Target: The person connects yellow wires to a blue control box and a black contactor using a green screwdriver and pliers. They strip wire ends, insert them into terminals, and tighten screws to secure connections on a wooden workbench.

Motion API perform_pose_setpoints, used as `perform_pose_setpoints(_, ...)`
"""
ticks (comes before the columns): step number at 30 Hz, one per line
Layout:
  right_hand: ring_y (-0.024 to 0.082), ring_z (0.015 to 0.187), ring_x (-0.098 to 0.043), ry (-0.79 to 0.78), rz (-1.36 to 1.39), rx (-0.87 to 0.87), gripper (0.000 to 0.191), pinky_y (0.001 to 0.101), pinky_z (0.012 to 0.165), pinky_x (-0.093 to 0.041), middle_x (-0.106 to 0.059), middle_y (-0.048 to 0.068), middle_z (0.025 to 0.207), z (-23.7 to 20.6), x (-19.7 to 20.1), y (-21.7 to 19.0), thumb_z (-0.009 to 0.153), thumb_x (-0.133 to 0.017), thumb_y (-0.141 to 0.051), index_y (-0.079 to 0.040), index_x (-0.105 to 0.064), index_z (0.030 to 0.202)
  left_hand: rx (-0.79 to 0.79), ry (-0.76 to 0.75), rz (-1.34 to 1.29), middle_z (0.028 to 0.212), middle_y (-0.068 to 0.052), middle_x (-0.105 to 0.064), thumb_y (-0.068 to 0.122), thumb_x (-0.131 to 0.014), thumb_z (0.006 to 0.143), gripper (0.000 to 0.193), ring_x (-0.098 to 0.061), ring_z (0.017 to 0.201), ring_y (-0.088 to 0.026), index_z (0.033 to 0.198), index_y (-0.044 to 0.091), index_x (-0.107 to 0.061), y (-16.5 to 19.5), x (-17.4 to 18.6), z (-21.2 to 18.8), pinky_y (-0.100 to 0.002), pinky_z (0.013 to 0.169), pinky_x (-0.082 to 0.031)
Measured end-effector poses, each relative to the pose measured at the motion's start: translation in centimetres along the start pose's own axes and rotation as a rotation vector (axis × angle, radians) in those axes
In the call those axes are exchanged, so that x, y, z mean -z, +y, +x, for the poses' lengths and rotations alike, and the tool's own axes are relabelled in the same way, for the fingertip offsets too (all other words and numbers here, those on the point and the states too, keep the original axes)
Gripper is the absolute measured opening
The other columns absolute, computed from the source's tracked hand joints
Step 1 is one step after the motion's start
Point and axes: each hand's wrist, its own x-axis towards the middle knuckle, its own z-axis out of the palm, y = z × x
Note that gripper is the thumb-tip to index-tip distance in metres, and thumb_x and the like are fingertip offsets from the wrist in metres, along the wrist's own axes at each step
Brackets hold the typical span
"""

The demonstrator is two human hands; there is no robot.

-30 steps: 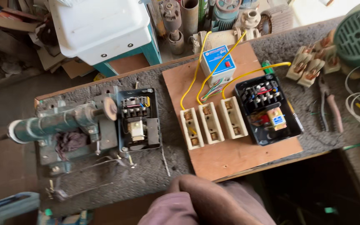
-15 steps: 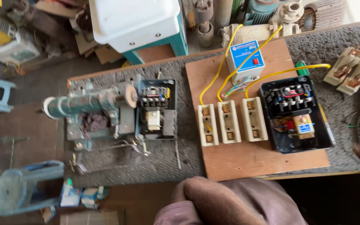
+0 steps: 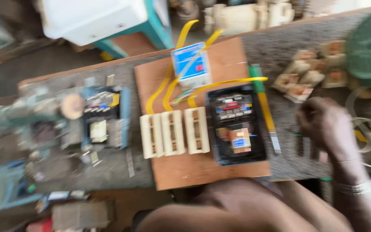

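Bench (image 3: 254, 47) edge runs right along the person's lap, with bare grey strips left and right of the wooden board (image 3: 207, 172). Right hand (image 3: 325, 126) hovers over the right strip, fingers curled together; too blurry to tell if it's gripping anything. Just left of it sits a green-handled screwdriver (image 3: 263, 103) beside the black starter box (image 3: 236, 124). Blue-white labelled box (image 3: 190, 64) tops the board. Half a second ago that hand was barely in frame at the edge.
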Motion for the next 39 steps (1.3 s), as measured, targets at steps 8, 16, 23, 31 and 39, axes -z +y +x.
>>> perform_pose_setpoints(8, 0.045, 0.097, -0.066, -0.149, -0.435, -0.321, 0.089, 0.0465, 0.068, -0.058, -0.057, 0.024, 0.121, -4.4, -0.8, 2.3, 0.068, -0.082, -0.054, -0.005, -0.053, 0.138, -0.141, 0.367, 0.323, 0.113, -0.017, -0.07, 0.019, -0.075, 0.094, 0.029, -0.067, 0.11, -0.033, 0.115, 0.002, -0.068, -8.0, 0.7, 13.6, -0.04, 0.097, -0.052)
perform_pose_setpoints(16, 0.036, 0.088, -0.072, -0.402, -0.008, -0.474, 0.069, 0.0447, 0.078, -0.057, -0.067, 0.025, 0.105, -3.7, -1.4, 7.2, 0.084, -0.073, -0.037, -0.004, -0.053, 0.141, 0.097, -0.161, 0.427, 0.091, -0.015, -0.075, 0.029, -0.075, 0.09, 0.023, -0.073, 0.087, -0.035, 0.106, 0.013, -0.078, -12.0, -2.2, 19.7, -0.045, 0.08, -0.055)
perform_pose_setpoints(23, 0.021, 0.079, -0.065, -0.047, 1.056, -0.577, 0.054, 0.0335, 0.065, -0.054, -0.068, 0.011, 0.088, -5.6, 2.4, 0.3, 0.069, -0.06, -0.001, 0.002, -0.061, 0.123, -0.214, 0.04, 0.001, 0.087, -0.011, -0.076, 0.015, -0.074, 0.093, 0.015, -0.074, 0.076, -0.022, 0.104, 0.005, -0.077, -12.7, 3.7, 16.9, -0.035, 0.067, -0.055)
perform_pose_setpoints(31, 0.021, 0.106, -0.07, -0.613, 1.288, -0.339, 0.066, 0.0381, 0.084, -0.062, -0.07, 0.01, 0.126, 1.5, 4.1, -12.8, 0.07, -0.055, 0.0, 0.0, -0.055, 0.137, -0.12, -0.104, -0.182, 0.085, -0.007, -0.073, 0.001, -0.074, 0.086, 0.019, -0.066, 0.077, -0.013, 0.105, 0.004, -0.078, -14.7, 5.4, 15.2, -0.027, 0.07, -0.053)
perform_pose_setpoints(39, 0.024, 0.11, -0.065, -0.782, 0.989, -0.065, 0.075, 0.0393, 0.09, -0.06, -0.065, 0.016, 0.131, 6.9, 4.3, -14.8, 0.079, -0.062, 0.001, -0.004, -0.05, 0.152, -0.026, 0.378, 0.08, 0.084, -0.006, -0.074, 0.008, -0.073, 0.088, 0.013, -0.064, 0.071, -0.013, 0.1, 0.006, -0.08, -15.5, 5.8, 15.9, -0.03, 0.069, -0.052)
